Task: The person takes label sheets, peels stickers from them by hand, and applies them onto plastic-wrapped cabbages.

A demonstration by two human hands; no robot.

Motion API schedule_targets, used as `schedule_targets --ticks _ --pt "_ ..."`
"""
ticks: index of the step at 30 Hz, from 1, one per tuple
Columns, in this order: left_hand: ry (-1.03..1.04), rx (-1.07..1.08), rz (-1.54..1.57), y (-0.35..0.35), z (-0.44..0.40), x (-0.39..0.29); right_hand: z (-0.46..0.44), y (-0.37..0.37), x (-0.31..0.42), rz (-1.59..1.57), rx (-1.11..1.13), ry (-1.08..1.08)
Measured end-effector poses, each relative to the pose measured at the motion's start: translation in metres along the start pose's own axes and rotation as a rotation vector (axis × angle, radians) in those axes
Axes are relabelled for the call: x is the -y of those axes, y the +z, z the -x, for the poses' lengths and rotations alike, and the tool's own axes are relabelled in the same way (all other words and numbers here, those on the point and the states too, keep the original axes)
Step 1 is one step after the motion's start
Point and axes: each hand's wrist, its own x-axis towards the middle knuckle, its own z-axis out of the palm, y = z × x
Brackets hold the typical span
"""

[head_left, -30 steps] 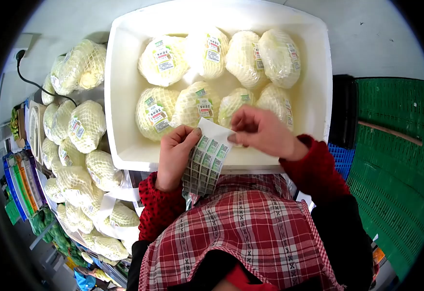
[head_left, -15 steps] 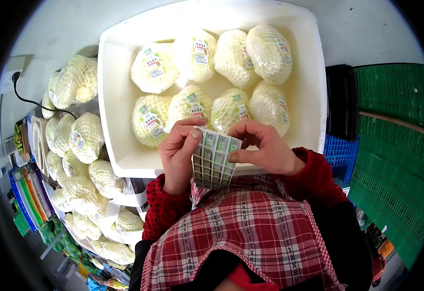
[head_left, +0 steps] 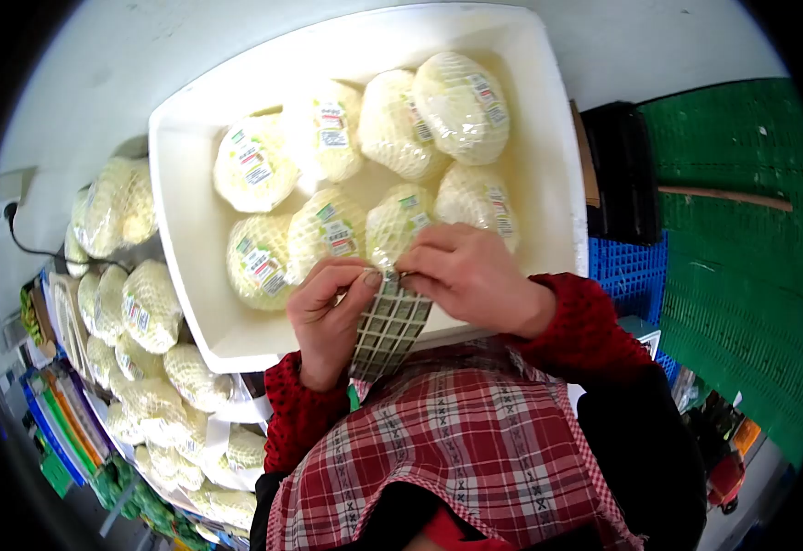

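In the head view, my left hand [head_left: 332, 308] pinches the upper left edge of a sheet of small printed stickers [head_left: 388, 331], which hangs down in front of the apron. My right hand [head_left: 475, 280] is closed at the sheet's top right, thumb and fingers pinched together; whether a loose sticker is between them is hidden. Just beyond both hands is a white foam box [head_left: 174, 230]. Inside it, pale round vegetables in foam nets and clear wrap lie in two rows. Labels show on them, as on the front left vegetable [head_left: 259, 262]. My right hand partly covers the front row.
More net-wrapped vegetables [head_left: 151, 308] are piled left of the box. A black cord [head_left: 39, 248] runs from the wall behind them. At right stand a black crate [head_left: 623, 174], a blue crate [head_left: 626, 275] and large green crates [head_left: 741, 275].
My right hand has moved left and up to the sheet's top edge, its fingers now pinched close to my left thumb. The view has tilted, shifting the box left.
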Motion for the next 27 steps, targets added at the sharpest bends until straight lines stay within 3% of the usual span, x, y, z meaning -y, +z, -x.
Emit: schedule_targets --ticks 7,9,10,13,14,16,20,24,26,27 --pt "-0.138 0.064 -0.020 0.006 -0.005 0.007 0.021 0.014 0.002 0.028 -0.029 0.118" --pt "-0.320 0.031 -0.010 0.005 -0.009 0.014 0.023 0.016 0.001 0.071 -0.065 0.097" --pt "-0.315 0.037 -0.006 0.004 -0.012 0.016 0.022 0.014 -0.002 0.079 -0.068 0.099" --pt "-0.388 -0.036 0.099 0.000 -0.020 0.022 0.020 -0.008 -0.035 -0.755 -0.414 0.639" --pt "-0.409 -0.034 0.137 -0.002 -0.022 0.023 0.008 -0.027 -0.039 -0.703 -0.514 0.911" --pt "-0.440 -0.020 0.191 -0.003 -0.024 0.024 0.015 -0.027 -0.083 -0.542 -0.542 1.064" --pt "-0.426 0.019 0.239 -0.006 -0.025 0.023 0.021 -0.003 -0.126 -0.157 -0.540 1.107" --pt "-0.427 0.042 0.273 -0.011 -0.020 0.023 0.017 0.002 -0.142 -0.061 -0.495 1.091" --pt "-0.440 0.064 0.298 -0.012 -0.019 0.024 0.011 0.003 -0.150 0.199 -0.267 1.107" --pt "-0.430 0.065 0.302 -0.013 -0.018 0.025 0.009 0.004 -0.152 0.204 -0.274 1.100"
